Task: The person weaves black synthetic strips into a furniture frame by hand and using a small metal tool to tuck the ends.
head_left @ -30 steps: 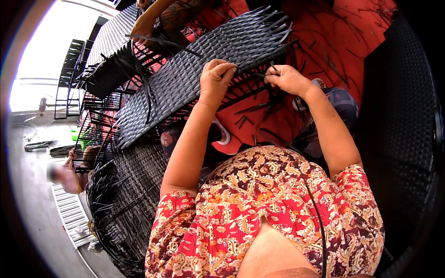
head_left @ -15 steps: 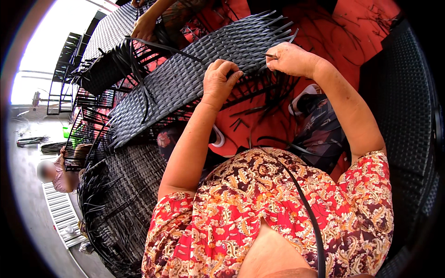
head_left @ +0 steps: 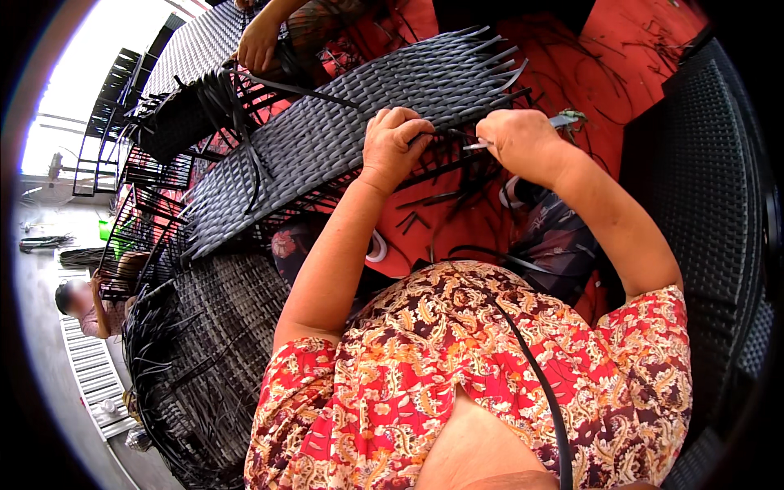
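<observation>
A long grey woven panel [head_left: 327, 135] of flat plastic strips slants across the black frame in front of me, loose strip ends fraying at its far right end. At the panel's near edge, my left hand [head_left: 395, 147] is closed in a pinch on a dark weaving strip [head_left: 447, 131]. To the right of it, my right hand [head_left: 523, 140] is closed round a slim tool [head_left: 569, 119] with a pale metal tip pointing left and a greenish, wrapped-looking end. My fingers hide the tool's middle. Dark strips hang below the edge between my hands.
Another person's hand [head_left: 259, 42] is at the far left by a bundle of black strips [head_left: 233, 102]. An unfinished dark woven piece [head_left: 212, 343] lies at my left, a black woven panel [head_left: 694, 188] at my right. Strip scraps litter the red floor covering [head_left: 416, 237]. Another person sits far left.
My right hand has moved from the panel's edge, down and slightly right, and the tool's far end now shows. My left hand has shifted slightly right, still pinching.
</observation>
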`<state>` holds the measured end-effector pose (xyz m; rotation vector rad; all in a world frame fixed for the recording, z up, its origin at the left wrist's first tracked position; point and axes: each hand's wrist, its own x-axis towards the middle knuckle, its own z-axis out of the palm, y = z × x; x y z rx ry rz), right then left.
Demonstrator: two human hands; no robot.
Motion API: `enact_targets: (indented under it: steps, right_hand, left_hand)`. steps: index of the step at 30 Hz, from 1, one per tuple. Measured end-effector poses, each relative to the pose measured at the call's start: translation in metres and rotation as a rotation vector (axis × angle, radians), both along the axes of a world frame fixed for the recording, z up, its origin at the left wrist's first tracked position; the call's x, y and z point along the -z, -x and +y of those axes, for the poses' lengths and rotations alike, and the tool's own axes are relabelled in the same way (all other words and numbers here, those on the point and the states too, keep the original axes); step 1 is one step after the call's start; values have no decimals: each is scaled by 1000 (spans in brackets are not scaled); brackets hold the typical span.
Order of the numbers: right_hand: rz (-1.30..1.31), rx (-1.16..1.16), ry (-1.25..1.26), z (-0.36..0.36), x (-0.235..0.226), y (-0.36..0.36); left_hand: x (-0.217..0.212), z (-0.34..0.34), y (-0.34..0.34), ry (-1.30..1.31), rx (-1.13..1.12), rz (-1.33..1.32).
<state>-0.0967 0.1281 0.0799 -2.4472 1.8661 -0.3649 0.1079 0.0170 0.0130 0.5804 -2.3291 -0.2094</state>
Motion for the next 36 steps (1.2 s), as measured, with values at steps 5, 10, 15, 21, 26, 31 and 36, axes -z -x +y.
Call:
enact_targets:
  steps: [5,10,15,21,26,31,36]
  right_hand:
    - [62,-42,88,11,-3,-5]
    - [2,7,110,-7,-4,5]
    - [-242,49,-17,-51,-11,23]
    - [-608,167,-390,-69,13,49]
    - [-809,206,-460,-55,3,68]
    - [-830,278,-418,-40,-34,89]
    - [-912,-10,-261,-10,-61,55]
  left_hand:
    - [-6,7,11,7,10,-34]
    - [1,4,12,-128,-29,36]
    - [1,-2,8,-357,-84,48]
    - [-8,-1,6,-545,-53,92]
    - [-9,-3,6,-583,-27,78]
    - [-2,-11,7,-475,-54,58]
    - [-48,7,46,-344,326,159]
